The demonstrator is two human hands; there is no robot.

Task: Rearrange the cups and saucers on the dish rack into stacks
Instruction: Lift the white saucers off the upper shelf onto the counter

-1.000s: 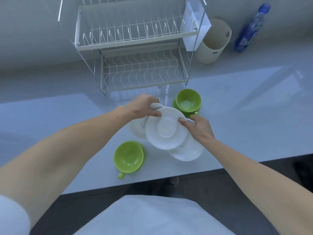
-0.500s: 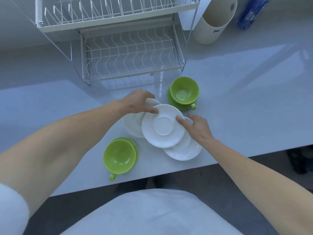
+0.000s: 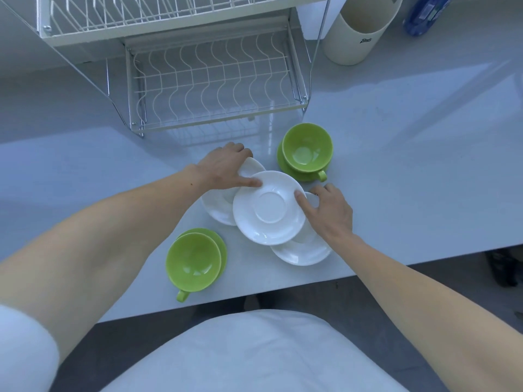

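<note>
While the left hand (image 3: 226,168) and right hand (image 3: 331,213) pinch opposite rims of the top white saucer (image 3: 270,207), two lower saucers (image 3: 302,251) lie beneath it; far green cup (image 3: 307,151) and near green cup (image 3: 194,263) flank the grip; dish rack (image 3: 215,80) beyond.

Dark script logo on cream canister (image 3: 365,32), unreadable; blue bottle (image 3: 424,12) label blurred, illegible.

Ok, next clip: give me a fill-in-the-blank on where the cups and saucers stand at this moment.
1. The left hand and right hand hold the top saucer, coloured ___.
2. It overlaps ___ other white saucers.
3. The near cup and far cup each sit on a green ___.
4. All crockery is on the ___, not the rack.
Missing: white; two; saucer; counter.
</note>
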